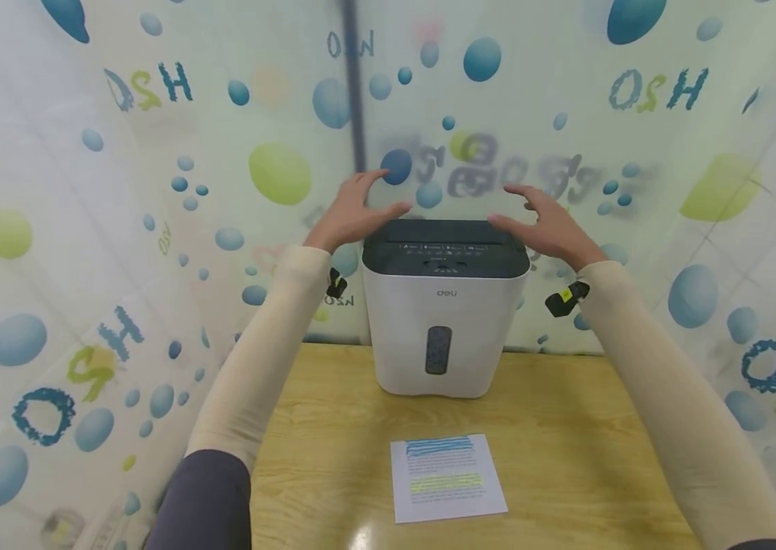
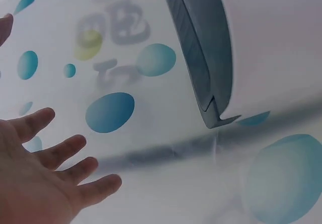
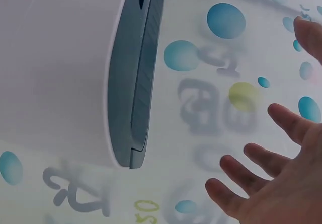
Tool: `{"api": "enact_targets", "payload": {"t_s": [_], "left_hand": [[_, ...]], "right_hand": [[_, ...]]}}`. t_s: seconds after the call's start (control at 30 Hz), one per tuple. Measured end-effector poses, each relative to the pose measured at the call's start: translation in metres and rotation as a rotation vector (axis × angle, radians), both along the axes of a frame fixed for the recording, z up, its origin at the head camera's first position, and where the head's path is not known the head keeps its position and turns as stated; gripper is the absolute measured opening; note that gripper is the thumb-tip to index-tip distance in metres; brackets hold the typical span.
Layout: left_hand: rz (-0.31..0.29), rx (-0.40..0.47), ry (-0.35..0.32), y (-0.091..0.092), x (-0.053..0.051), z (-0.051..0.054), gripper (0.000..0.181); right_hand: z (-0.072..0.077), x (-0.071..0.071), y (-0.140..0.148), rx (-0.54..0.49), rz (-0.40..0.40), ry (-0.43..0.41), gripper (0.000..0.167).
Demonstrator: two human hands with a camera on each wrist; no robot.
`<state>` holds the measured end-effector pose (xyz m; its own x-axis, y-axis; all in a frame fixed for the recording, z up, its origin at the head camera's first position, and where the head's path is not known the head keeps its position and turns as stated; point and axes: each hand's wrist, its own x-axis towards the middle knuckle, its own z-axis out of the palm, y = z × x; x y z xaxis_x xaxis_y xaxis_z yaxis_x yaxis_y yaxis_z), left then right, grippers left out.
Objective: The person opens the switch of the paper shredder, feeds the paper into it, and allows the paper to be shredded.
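A white paper shredder [image 1: 402, 328] with a dark grey top [image 1: 450, 229] stands upright at the back of the table. My left hand [image 1: 355, 210] is raised by the top's left edge, fingers spread. On the other side my right hand [image 1: 549, 225] is held up in the same way near the top's right edge. Both wrist views show a gap between the fingers and the shredder, with nothing in either palm. Nearer me lies a printed sheet of paper [image 1: 446, 500], its text marked with blue and yellow highlighter.
The light wooden table [image 1: 319, 443] reaches back to a pale curtain [image 1: 189, 191] printed with blue and green dots and letters. The curtain hangs behind the shredder and on both sides. A dark vertical pole [image 1: 354, 84] shows through it.
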<state>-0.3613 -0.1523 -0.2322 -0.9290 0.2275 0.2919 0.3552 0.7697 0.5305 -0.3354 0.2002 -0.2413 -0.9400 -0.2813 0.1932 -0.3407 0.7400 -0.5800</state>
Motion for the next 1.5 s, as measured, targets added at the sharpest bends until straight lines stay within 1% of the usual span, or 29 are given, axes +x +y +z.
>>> {"api": "enact_targets", "payload": {"t_s": [0.07,0.17,0.27,0.4,0.5,0.6,0.73,0.87,0.97,1.03,1.2,1.33,1.4,1.5], "left_hand": [[-0.013,0.007,0.043,-0.004,0.006,-0.005,0.096],[-0.013,-0.008,0.125,-0.011,0.014,-0.015,0.101],[0.007,-0.056,0.218,-0.018,0.02,-0.028,0.107],[0.045,-0.117,0.307,-0.028,0.029,-0.048,0.112],[0.074,-0.136,0.34,-0.035,0.036,-0.066,0.114],[0.097,-0.14,0.35,-0.042,0.041,-0.083,0.113],[0.119,-0.129,0.346,-0.05,0.045,-0.102,0.112],[0.133,-0.116,0.341,-0.057,0.049,-0.121,0.111],[0.142,-0.096,0.322,-0.061,0.053,-0.139,0.113],[0.143,-0.073,0.292,-0.063,0.057,-0.152,0.115],[0.152,-0.019,0.194,-0.064,0.066,-0.183,0.12],[0.151,0.006,0.131,-0.061,0.071,-0.202,0.121],[0.146,0.021,0.106,-0.059,0.073,-0.21,0.12],[0.147,0.036,0.071,-0.057,0.079,-0.226,0.119]], "right_hand": [[-0.004,0.006,0.005,-0.009,0.003,0.043,0.089],[-0.013,0.014,0.013,-0.002,0.0,0.095,0.088],[-0.025,0.021,0.02,0.022,-0.023,0.126,0.091],[-0.042,0.031,0.03,0.056,-0.058,0.18,0.094],[-0.057,0.038,0.038,0.077,-0.079,0.243,0.095],[-0.072,0.045,0.045,0.102,-0.094,0.304,0.095],[-0.091,0.053,0.053,0.129,-0.115,0.341,0.098],[-0.111,0.06,0.059,0.125,-0.131,0.337,0.1],[-0.128,0.065,0.061,0.117,-0.138,0.319,0.102],[-0.141,0.068,0.061,0.112,-0.14,0.3,0.103],[-0.17,0.075,0.06,0.112,-0.13,0.27,0.104],[-0.189,0.082,0.058,0.119,-0.121,0.231,0.106],[-0.198,0.084,0.057,0.124,-0.116,0.199,0.107],[-0.214,0.088,0.055,0.116,-0.107,0.153,0.108]]}}
